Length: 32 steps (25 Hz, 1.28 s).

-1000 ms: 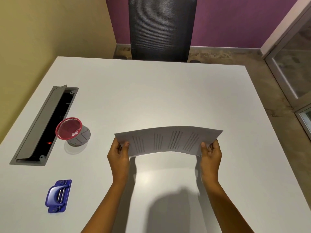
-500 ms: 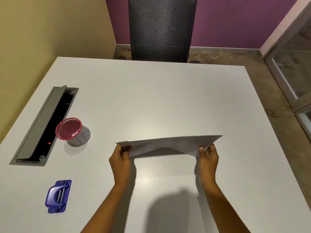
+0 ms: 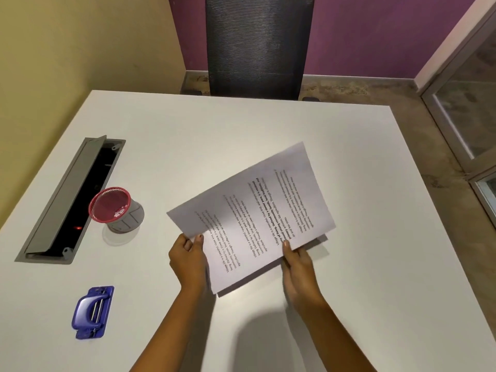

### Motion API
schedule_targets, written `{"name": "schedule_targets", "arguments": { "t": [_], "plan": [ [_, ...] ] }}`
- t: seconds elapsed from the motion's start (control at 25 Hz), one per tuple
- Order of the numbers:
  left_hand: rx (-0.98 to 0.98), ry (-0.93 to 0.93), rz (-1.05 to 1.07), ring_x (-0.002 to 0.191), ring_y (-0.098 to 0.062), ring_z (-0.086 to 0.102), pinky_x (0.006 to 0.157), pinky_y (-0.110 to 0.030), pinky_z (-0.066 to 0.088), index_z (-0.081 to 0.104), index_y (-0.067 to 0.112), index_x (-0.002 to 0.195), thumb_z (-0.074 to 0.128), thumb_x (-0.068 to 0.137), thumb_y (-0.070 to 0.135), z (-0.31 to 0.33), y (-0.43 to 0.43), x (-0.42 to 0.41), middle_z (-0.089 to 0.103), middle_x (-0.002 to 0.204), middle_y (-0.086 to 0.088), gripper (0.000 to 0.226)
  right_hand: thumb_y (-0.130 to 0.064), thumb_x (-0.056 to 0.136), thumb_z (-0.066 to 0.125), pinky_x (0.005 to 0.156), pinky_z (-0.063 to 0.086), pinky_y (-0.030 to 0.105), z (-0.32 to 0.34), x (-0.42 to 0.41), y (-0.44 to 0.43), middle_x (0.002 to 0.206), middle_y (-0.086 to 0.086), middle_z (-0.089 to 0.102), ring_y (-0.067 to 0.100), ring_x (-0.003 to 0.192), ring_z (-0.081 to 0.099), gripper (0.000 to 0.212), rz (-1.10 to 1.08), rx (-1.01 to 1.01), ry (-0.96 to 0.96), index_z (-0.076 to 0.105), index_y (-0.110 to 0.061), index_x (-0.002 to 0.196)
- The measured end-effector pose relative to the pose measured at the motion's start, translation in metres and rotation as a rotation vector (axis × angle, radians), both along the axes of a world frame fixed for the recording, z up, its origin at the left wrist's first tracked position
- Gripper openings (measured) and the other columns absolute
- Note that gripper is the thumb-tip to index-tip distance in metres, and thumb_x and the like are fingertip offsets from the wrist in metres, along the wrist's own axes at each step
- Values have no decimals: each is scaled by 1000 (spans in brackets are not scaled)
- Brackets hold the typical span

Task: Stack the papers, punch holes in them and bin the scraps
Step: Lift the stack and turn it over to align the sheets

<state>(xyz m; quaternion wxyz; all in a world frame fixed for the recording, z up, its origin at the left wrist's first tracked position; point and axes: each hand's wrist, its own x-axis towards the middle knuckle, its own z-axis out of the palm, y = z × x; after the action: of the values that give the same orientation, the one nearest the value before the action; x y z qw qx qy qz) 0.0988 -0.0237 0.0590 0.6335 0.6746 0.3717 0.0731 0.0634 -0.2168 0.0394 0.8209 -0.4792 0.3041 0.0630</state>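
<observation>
Both hands on the printed papers (image 3: 257, 216), held above the white table (image 3: 241, 135) near its middle, printed side facing the camera, sheets rotated so the text lines run diagonally. Left hand (image 3: 188, 261) grips the near-left edge, thumb on top of the sheet, fingers curled underneath. Right hand (image 3: 298, 267) pinches the near-right edge, thumb on top, fingers below. A second sheet edge peeks out under the top one along the near and right edges, so the stack isn't fully flush; exact sheet count can't be told. Far corner of the papers points away toward the black mesh chair (image 3: 257, 47) at the far side of the table. Blue hole punch (image 3: 92, 312) sits on the table near-left, well apart from the papers, untouched. Red-rimmed mesh cup (image 3: 115, 209) stands upright left of the papers, just beside the open grey cable tray (image 3: 67, 200) set into the tabletop; some small pale bits visible inside the cup. Papers cast a shadow on the table under their near edge.
</observation>
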Motion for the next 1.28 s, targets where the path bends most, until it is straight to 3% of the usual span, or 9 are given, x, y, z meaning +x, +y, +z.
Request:
{"name": "schedule_targets", "arguments": {
  "t": [0.16, 0.28, 0.4, 0.56, 0.68, 0.76, 0.96, 1.16, 1.28],
  "plan": [
    [-244, -15, -1, 72, -9, 64, 70, -23, 50, 62, 12, 93, 54, 96, 4, 1, -9, -9, 69, 83, 7, 12, -18, 98, 54, 105, 47, 42, 13, 16, 15, 119, -1, 68, 20, 113, 63, 24, 77, -289, 64, 57, -26, 121],
    [-281, -104, -47, 54, -1, 58, 55, -17, 49, 52, 13, 84, 53, 98, 12, 6, 2, -12, 63, 60, 17, 14, -12, 97, 53, 97, 52, 40, 30, 32, 5, 114, 3, 70, 21, 104, 66, 24, 68, -431, 56, 59, -22, 118],
    [-343, -193, -60, 63, -1, 68, 55, -13, 53, 58, 17, 108, 49, 101, 18, 12, 27, -5, 75, 75, 11, 12, -1, 95, 53, 77, 55, 19, 44, 42, -16, 100, -2, 71, 5, 84, 69, 23, 119, -521, -7, 63, -19, 105],
    [-181, -169, -524, 74, -15, 67, 67, -18, 55, 59, 20, 119, 48, 99, 27, 24, 50, 12, 76, 99, -1, 24, 3, 94, 51, 53, 43, 1, 58, 47, -35, 81, -12, 67, -13, 58, 62, 25, 258, -625, -89, 65, -17, 93],
    [-24, -184, -638, 85, -22, 67, 72, -22, 57, 62, 14, 111, 56, 96, 15, 36, 37, 27, 73, 99, -7, 16, -4, 96, 50, 55, 46, 2, 64, 48, -33, 89, -14, 67, -15, 67, 64, 19, 200, -644, -156, 63, -17, 101],
    [6, -277, -598, 91, -14, 71, 74, -19, 56, 66, 20, 102, 61, 93, 19, 45, 21, 30, 76, 98, 8, 10, -8, 97, 51, 57, 48, 4, 69, 47, -26, 90, -19, 69, -14, 75, 65, 21, 120, -633, -210, 64, -24, 102],
    [8, -521, -416, 75, 6, 62, 68, -8, 48, 64, 31, 90, 62, 93, 18, 56, -7, 31, 71, 84, 21, 13, -10, 94, 58, 67, 51, 7, 72, 40, -16, 98, -28, 71, -5, 92, 67, 31, -87, -559, -322, 63, -40, 103],
    [63, -443, -383, 90, 1, 65, 80, -16, 51, 64, 51, 95, 61, 94, 17, 42, -16, 20, 71, 94, 22, 34, -11, 95, 57, 76, 53, 20, 57, 33, -18, 96, -22, 71, 3, 91, 67, 32, -86, -609, -288, 62, -41, 88],
    [86, -438, -356, 85, 2, 61, 80, -18, 51, 62, 54, 93, 61, 92, 24, 38, -16, 14, 69, 91, 25, 30, -12, 95, 57, 75, 53, 16, 55, 31, -18, 97, -21, 71, 1, 91, 67, 32, -108, -609, -303, 64, -42, 89]
  ]
}}
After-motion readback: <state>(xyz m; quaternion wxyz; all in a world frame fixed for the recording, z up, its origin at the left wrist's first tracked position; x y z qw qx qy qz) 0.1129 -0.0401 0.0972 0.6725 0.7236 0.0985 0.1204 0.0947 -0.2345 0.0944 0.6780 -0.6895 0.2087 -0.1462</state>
